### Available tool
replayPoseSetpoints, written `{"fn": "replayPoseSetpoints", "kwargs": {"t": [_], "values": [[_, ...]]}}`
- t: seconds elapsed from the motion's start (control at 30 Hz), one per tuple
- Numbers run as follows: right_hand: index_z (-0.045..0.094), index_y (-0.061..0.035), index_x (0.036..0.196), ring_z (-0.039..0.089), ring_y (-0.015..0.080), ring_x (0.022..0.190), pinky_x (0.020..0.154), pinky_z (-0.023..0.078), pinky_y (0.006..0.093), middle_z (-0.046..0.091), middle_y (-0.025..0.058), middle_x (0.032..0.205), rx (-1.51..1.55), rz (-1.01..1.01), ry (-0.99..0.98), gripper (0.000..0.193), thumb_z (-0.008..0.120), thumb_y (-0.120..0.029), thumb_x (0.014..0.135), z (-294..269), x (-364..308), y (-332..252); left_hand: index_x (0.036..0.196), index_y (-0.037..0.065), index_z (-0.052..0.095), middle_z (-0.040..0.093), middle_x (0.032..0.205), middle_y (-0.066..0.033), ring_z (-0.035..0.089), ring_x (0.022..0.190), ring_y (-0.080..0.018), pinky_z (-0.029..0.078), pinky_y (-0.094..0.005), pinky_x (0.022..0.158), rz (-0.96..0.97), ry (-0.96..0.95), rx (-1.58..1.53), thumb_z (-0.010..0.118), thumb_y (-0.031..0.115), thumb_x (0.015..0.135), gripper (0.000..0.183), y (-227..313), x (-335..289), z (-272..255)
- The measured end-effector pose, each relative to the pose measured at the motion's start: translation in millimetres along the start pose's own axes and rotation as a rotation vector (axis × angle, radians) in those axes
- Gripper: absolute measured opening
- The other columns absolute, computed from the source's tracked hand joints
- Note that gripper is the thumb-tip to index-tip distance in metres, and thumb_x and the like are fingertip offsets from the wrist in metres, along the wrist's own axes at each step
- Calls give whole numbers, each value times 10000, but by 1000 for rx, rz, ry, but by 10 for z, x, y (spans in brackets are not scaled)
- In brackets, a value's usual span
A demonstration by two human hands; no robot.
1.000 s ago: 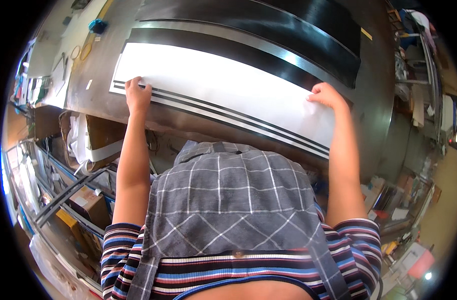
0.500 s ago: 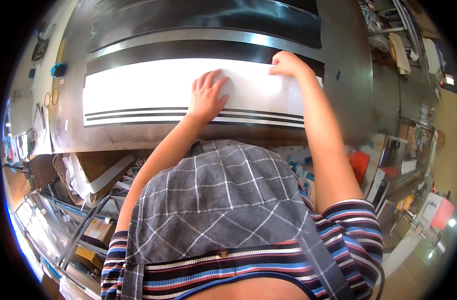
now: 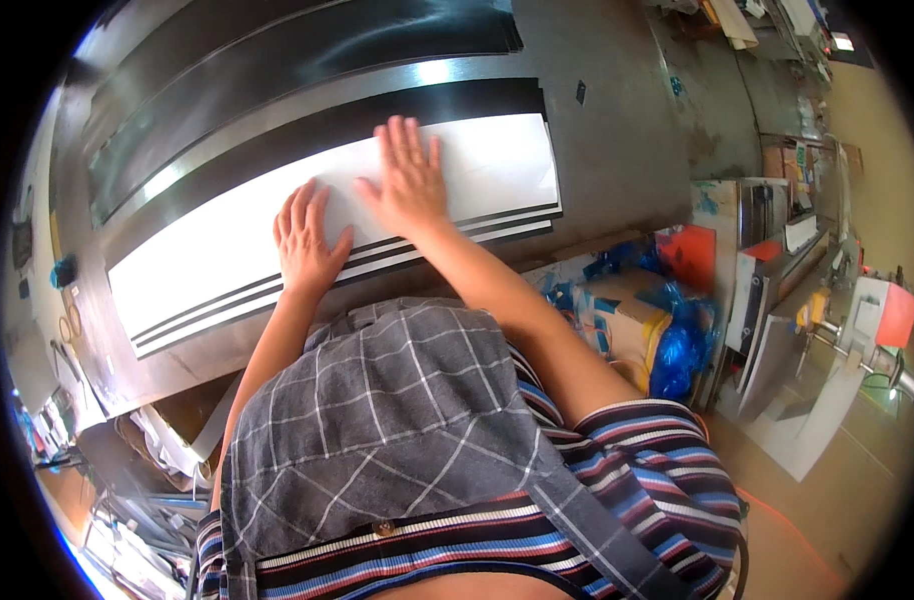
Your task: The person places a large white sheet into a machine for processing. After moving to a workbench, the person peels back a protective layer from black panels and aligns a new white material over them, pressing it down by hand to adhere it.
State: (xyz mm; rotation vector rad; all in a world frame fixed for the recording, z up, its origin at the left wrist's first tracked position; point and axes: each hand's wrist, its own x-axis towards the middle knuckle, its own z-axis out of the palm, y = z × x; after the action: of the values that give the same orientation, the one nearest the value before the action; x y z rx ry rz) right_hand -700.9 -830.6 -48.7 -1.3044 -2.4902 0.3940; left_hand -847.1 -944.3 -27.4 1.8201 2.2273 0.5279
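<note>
A long white sheet lies across the metal worktop in front of me. Black and white stripes run along its near side, and a black strip shows beyond its far edge. My left hand rests flat on the sheet, fingers slightly spread. To its right and a little farther away, my right hand lies palm down on the same sheet, its fingers stretched toward the far edge and its thumb out to the left. Neither hand grips anything.
Dark glossy sheets lie on the worktop's far part. Scissors and a blue roll are at the left. Below the worktop's near edge, to the right, sits a carton with blue plastic. Machinery stands at far right.
My right hand has left the sheet's far right edge, where its fingers were curled, and now lies flat nearer my left hand. The view has turned, so the sheet appears slanted.
</note>
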Motion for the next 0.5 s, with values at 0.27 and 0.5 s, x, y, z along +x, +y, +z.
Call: {"fn": "replayPoseSetpoints", "kwargs": {"t": [0.27, 0.5], "values": [[195, 13, 1463, 117, 327, 1437, 1150, 80, 507, 160, 216, 1534, -265, 432, 3, 818, 473, -505, 894, -627, -307, 1284, 1430, 93, 337, 290, 1497, -140, 226, 1393, -329, 155, -482, 1123, -367, 179, 148, 622, 382, 827, 727, -1055, -284, 59], [207, 24, 1456, 133, 339, 1431, 1149, 85, 498, 169, 231, 1527, -275, 452, -18, 811, 485, -482, 886, -679, -318, 1274, 1499, 134, 186, 120, 1571, -89, 94, 1447, -281, 119, -501, 1135, -904, 120, 436, 319, 612, 930, 755, -2696, -604, -461]]}}
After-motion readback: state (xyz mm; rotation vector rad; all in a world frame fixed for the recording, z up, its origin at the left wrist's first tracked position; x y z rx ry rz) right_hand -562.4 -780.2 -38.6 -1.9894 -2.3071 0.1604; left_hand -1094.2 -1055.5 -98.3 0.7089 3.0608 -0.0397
